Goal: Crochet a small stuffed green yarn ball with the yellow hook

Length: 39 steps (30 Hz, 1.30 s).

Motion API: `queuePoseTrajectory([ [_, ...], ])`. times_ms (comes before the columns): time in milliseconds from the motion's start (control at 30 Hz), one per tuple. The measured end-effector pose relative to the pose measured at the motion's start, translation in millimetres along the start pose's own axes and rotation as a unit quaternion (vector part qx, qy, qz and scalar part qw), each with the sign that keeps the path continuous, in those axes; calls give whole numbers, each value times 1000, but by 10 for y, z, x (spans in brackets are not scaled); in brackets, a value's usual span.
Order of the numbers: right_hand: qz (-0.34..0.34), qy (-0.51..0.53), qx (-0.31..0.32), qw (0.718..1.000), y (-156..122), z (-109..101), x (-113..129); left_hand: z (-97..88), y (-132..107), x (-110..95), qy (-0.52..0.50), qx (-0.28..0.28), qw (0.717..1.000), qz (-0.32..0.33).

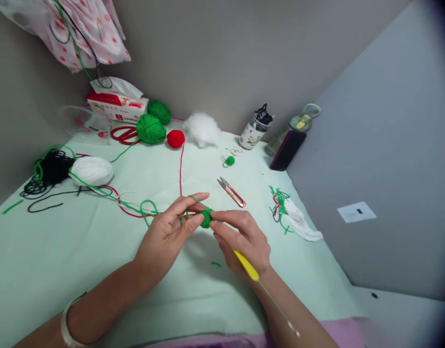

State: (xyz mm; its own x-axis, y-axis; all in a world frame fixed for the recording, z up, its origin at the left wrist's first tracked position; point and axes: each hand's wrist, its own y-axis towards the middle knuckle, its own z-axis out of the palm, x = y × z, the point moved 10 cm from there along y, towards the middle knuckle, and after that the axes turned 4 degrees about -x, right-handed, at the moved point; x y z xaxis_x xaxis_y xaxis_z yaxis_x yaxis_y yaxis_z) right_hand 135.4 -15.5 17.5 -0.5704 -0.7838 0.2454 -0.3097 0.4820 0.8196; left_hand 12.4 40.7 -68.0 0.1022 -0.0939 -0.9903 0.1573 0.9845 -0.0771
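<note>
In the head view my left hand (167, 232) pinches a small green crocheted piece (207, 218) between thumb and fingers, with green yarn running over its raised index finger. My right hand (246, 239) is closed around a crochet hook (247, 265) with a yellow handle. The hook's front end meets the green piece, where the fingertips of both hands come together; its tip is hidden. A thin metal shaft sticks out behind the handle, above my right forearm. Just beyond my hands lie thread snips (232, 192) with orange handles. A short green yarn scrap (215, 264) lies below them.
Green yarn balls (151, 129), a red ball (176, 139), white stuffing (201, 129) and a tissue box (117, 107) stand along the back. White yarn (92, 171) and black yarn (55, 169) lie left. A jar (254, 133), phone (288, 150) and yarn scraps (280, 203) are right.
</note>
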Motion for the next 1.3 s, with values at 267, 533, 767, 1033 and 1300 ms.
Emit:
queuePoseTrajectory([
  [267, 17, 40, -1, 999, 13, 3, -21, -25, 3, 88, -80, -43, 995, -36],
  [533, -52, -106, 8, 993, -28, 2, 192, 110, -41, 201, -200, 16, 972, -123],
  [767, 0, -27, -23, 999, -64, 18, 68, 185, -9, 264, -234, 62, 957, -161],
  [1033, -10, -71, -23, 997, -44, 48, 62, 107, -31, 268, -208, -10, 972, -111],
  [1300, 64, 80, -42, 994, -48, 4, -71, 382, -97, 267, -338, 104, 916, -190],
])
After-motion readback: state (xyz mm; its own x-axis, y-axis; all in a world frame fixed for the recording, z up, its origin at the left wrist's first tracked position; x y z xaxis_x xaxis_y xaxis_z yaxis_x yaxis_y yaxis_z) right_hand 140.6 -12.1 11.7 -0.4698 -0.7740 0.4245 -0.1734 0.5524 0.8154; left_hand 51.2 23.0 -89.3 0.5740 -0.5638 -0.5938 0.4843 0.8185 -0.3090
